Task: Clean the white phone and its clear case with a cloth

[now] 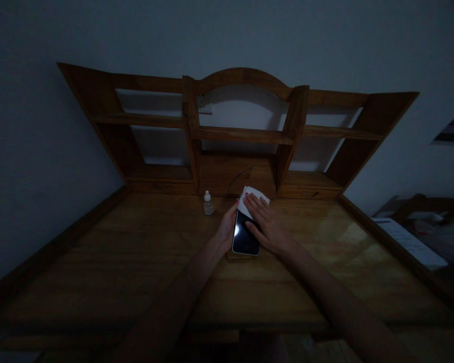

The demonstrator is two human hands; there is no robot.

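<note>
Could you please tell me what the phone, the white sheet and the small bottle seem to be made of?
Phone: probably glass, glossy; its dark face shows a bright reflection.
Sheet: perhaps paper or cloth, matte white, looking thin.
Bottle: glass or plastic, smooth; the body looks see-through.

Bare forearms angle inward, the left hand curled, the right hand flat, palm down.

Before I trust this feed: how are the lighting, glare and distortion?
Head view: dim overall, forearms darkening toward the lower edge; head view: bright glare spot on the phone, paler sheen on the desk at right; head view: the shelf splays outward at its ends, likely wide-angle stretch.
</note>
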